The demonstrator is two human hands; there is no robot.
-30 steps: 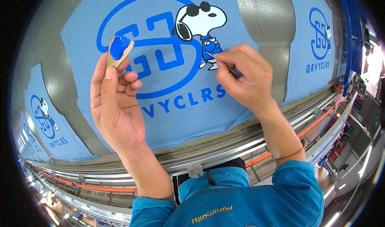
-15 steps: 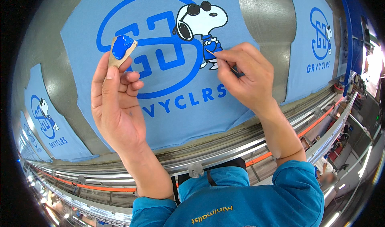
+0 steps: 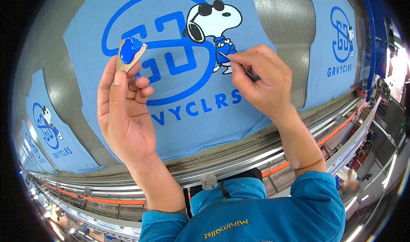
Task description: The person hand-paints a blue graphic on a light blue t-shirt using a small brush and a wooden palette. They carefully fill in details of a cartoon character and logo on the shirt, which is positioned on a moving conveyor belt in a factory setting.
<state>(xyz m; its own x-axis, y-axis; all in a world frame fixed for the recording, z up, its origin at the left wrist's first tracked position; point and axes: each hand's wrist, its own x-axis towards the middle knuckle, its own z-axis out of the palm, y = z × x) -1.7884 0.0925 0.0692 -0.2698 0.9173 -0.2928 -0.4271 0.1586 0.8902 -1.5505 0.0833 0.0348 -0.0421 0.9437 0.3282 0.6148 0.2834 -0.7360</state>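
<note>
A light blue fabric panel (image 3: 92, 88) lies flat, printed with a large blue emblem and a white cartoon dog (image 3: 229, 24) in sunglasses. My left hand (image 3: 128, 109) is raised over the panel's left part. Its thumb and fingers pinch a tan, card-like scrap (image 3: 122, 66) that carries a glossy blob of blue paint (image 3: 130, 49). With thumb and forefinger, my right hand (image 3: 265, 77) grips a thin wooden stick (image 3: 224, 55). The stick's tip is at the dog's blue clothing; whether it touches the cloth I cannot tell.
The panel rests on a long grey table (image 3: 282, 15). Similar printed panels lie to the right (image 3: 318, 49) and left (image 3: 36, 92). Metal rails and an orange strip (image 3: 115, 201) run along the near edge. At the lower right another person (image 3: 351, 174) is partly visible.
Both my hands, the stick and the paint scrap keep nearly the same place. The other person at the lower right has shifted slightly.
</note>
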